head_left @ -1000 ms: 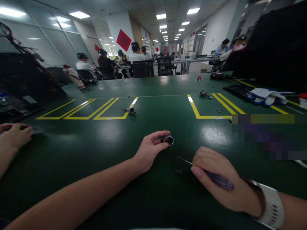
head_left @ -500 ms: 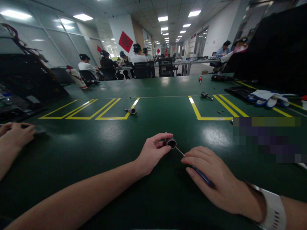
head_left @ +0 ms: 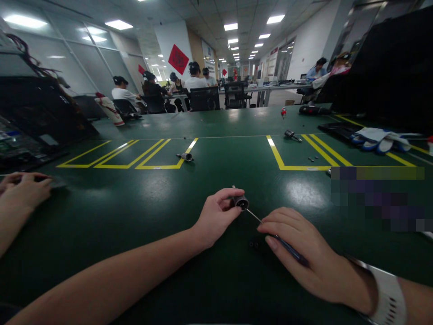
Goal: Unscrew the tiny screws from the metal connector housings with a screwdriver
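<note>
My left hand (head_left: pixel 216 216) pinches a small round metal housing (head_left: pixel 241 201) between thumb and fingers, its open end turned toward me and to the right. In my right hand (head_left: pixel 301 253) is a thin screwdriver with a dark blue handle (head_left: pixel 291 251). The slim metal shaft (head_left: pixel 253 216) reaches the mouth of the housing; where its tip rests inside cannot be made out. Two tiny dark ring-like parts (head_left: pixel 253 244) lie on the green table between my hands.
A similar metal part (head_left: pixel 186 157) lies ahead by the yellow tape, another (head_left: pixel 292 135) at the right with small bits (head_left: pixel 313 158) nearby. Farther right are gloves (head_left: pixel 379 139) and a dark power tool (head_left: pixel 313 110). Another person's hands (head_left: pixel 27 189) work at the left edge.
The screwdriver handle has shifted slightly right and toward me with my right hand. My left hand keeps its hold on the housing, nearly still.
</note>
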A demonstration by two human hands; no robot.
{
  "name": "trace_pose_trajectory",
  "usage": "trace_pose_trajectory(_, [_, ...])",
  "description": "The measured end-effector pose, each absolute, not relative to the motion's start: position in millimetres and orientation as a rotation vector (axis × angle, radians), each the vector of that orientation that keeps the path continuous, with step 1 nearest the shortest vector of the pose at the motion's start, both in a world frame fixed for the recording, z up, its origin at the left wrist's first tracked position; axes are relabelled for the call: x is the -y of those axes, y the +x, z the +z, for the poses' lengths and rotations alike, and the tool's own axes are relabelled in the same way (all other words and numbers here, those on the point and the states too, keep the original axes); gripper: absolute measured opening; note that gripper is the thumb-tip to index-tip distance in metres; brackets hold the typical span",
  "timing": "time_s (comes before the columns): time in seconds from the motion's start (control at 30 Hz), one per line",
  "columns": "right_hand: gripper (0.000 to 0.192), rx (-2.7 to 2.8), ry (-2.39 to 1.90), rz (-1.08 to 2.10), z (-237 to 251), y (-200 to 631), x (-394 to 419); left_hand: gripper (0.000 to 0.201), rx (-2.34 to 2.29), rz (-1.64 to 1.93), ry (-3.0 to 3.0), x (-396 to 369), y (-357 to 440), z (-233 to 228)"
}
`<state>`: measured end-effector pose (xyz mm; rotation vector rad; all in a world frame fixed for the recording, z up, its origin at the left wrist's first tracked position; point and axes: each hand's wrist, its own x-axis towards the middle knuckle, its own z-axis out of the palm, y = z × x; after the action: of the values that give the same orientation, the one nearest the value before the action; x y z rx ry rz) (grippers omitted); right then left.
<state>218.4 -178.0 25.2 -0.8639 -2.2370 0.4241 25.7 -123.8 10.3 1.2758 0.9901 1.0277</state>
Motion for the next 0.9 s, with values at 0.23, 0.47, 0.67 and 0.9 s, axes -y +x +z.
trace_pose_trajectory(0.23, [0.015,2.197,-0.818,0.448,25.8,221.6,181.9,0.034,-0.996,1.040,1.348,123.9,24.1,12.4])
trace_pose_trajectory(0.47, [0.014,2.218,-0.783,0.467,26.6,220.2,179.8,0.033,-1.034,1.051,1.331,123.0,24.6,9.7])
trace_pose_trajectory(0.67, [0.016,2.234,-0.794,0.482,28.0,219.9,179.7,0.039,-0.959,1.016,1.363,125.0,25.4,6.9])
trace_pose_trajectory(0.9, [0.022,2.046,-0.723,0.557,28.3,225.7,178.5,0.040,-0.923,0.948,1.370,124.7,23.7,5.3])
